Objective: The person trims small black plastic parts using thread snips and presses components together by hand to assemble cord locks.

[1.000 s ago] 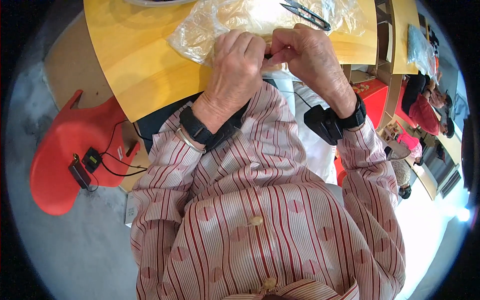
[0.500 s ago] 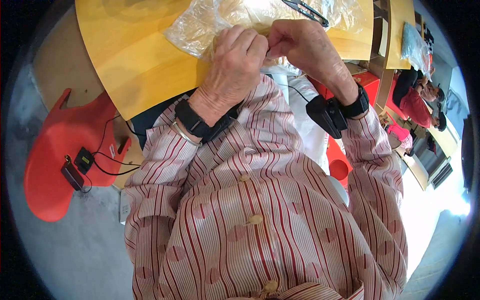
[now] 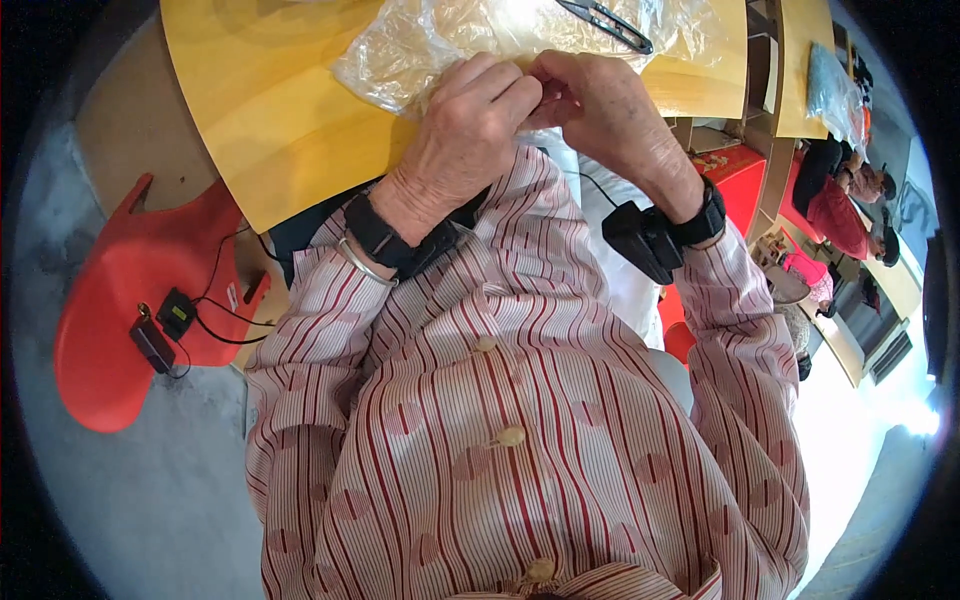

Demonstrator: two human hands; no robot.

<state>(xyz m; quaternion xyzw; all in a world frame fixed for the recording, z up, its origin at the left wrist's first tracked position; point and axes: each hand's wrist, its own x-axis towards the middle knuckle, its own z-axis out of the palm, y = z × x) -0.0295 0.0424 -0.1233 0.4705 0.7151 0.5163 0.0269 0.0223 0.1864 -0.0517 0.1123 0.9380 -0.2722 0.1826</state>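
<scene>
At the near edge of the yellow table (image 3: 290,130), my left hand (image 3: 470,130) and my right hand (image 3: 605,110) meet fingertip to fingertip. The fingers of both are curled and pinched together; whatever lies between them is too small or hidden to make out. Just beyond the hands a crumpled clear plastic bag (image 3: 395,60) spreads over the tabletop. A pair of dark thread snips (image 3: 608,24) rests on the plastic, beyond my right hand. Each wrist wears a black strap with a small black box.
To the left stands a red chair (image 3: 110,310) carrying a small black device (image 3: 152,345) and cables. Red boxes or stools (image 3: 735,185) sit right of my lap. Farther right, people (image 3: 845,215) are beside other tables, one with a bluish plastic bag (image 3: 835,90).
My right hand has turned slightly and its fingers have shifted against the left hand's fingertips. The left hand stays nearly in place. The whole view has moved a little.
</scene>
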